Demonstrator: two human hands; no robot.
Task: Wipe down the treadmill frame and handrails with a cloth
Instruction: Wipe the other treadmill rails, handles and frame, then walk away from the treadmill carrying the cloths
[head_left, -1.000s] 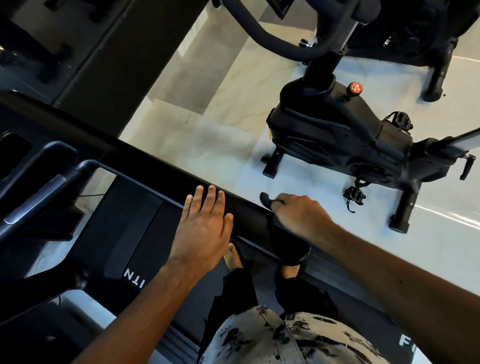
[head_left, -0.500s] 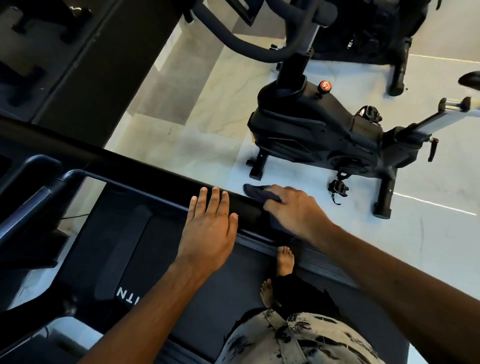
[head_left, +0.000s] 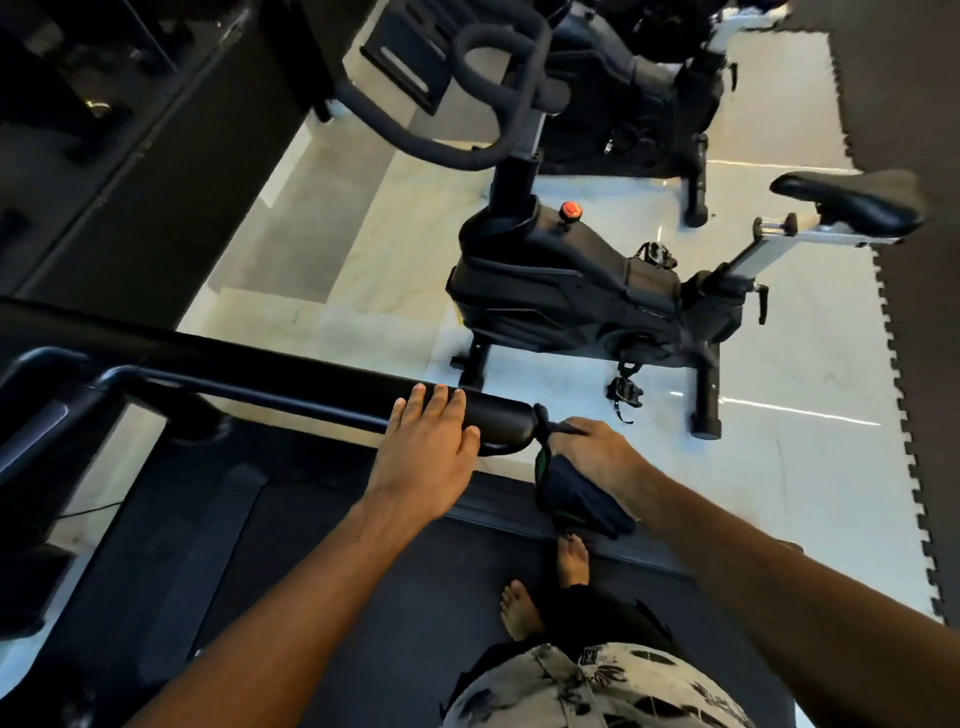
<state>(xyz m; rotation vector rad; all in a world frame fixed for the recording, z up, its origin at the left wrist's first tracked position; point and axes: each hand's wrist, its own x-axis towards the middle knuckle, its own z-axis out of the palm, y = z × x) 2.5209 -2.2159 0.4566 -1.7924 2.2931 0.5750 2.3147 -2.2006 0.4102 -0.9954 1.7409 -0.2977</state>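
The treadmill's black right handrail (head_left: 291, 376) runs from the left edge to its rounded end near the middle of the view. My left hand (head_left: 428, 449) rests flat on the rail close to that end, fingers straight. My right hand (head_left: 597, 457) grips a dark cloth (head_left: 579, 499) with a green edge just past the rail's end; a strip of the cloth touches the rail tip and the rest hangs below my palm. The treadmill belt (head_left: 270, 561) lies under me, with my bare feet on it.
A black exercise bike (head_left: 566, 291) with an orange knob stands on the pale tiled floor just beyond the rail. A second machine sits behind it. Dark interlocking floor mats (head_left: 930, 364) border the right side. The treadmill console frame (head_left: 36, 415) is at the left.
My right hand has slid with the cloth along the rail to its end and now sits just off the tip. My left hand stayed flat on the rail. The view has tilted up.
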